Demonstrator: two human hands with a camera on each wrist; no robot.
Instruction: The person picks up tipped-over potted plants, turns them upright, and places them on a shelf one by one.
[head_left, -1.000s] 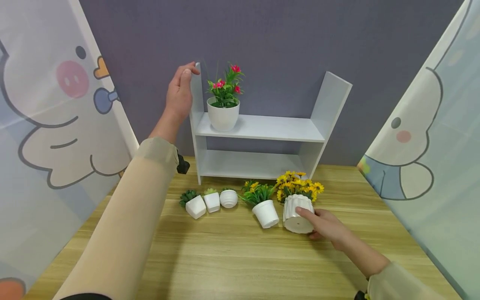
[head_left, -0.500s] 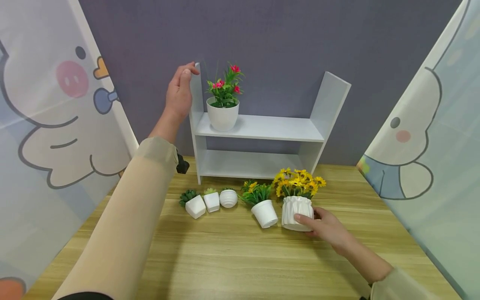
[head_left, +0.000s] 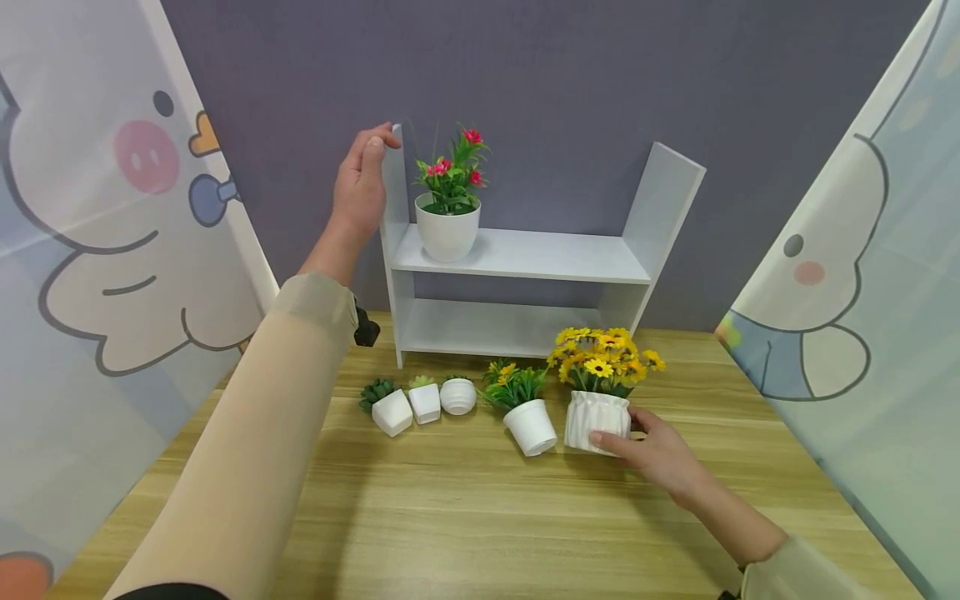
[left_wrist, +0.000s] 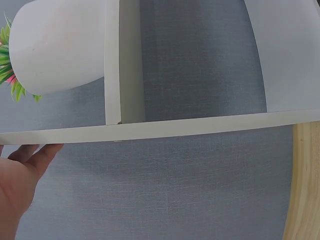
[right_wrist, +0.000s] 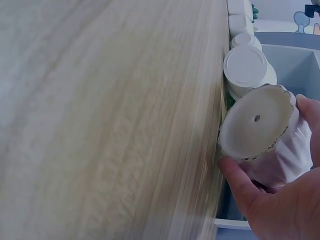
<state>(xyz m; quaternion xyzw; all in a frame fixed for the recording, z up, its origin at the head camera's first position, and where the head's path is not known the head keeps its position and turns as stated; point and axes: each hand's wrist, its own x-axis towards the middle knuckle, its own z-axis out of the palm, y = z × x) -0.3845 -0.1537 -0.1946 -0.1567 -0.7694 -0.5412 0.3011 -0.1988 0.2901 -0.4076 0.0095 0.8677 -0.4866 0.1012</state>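
Observation:
My right hand (head_left: 663,460) grips a ruffled white flowerpot (head_left: 596,418) by its right side, with the thumb across the front. Yellow daisy-like flowers (head_left: 600,360) rise from it, and the pot stands nearly upright. Its underside with a small hole faces the right wrist view, where fingers and thumb (right_wrist: 306,107) lie around the pot. High on the left, my left hand (head_left: 362,187) touches the outer face of the white shelf's left side panel (left_wrist: 190,127), fingertips against it near the top. On the upper board of the shelf (head_left: 551,254) stands a white pot (head_left: 447,233) with pink-red flowers.
Left of the gripped pot, a white pot with yellow flowers (head_left: 531,427) lies tilted on the wooden table (head_left: 465,517). Further left are three small white succulent pots (head_left: 425,403). Printed cartoon curtains (head_left: 810,333) flank the table, and a grey wall (head_left: 540,100) stands behind.
The ruffled pot has turned from tipped back, underside showing, to nearly upright, its flowers rising with it in my right hand. The left hand stays at the panel.

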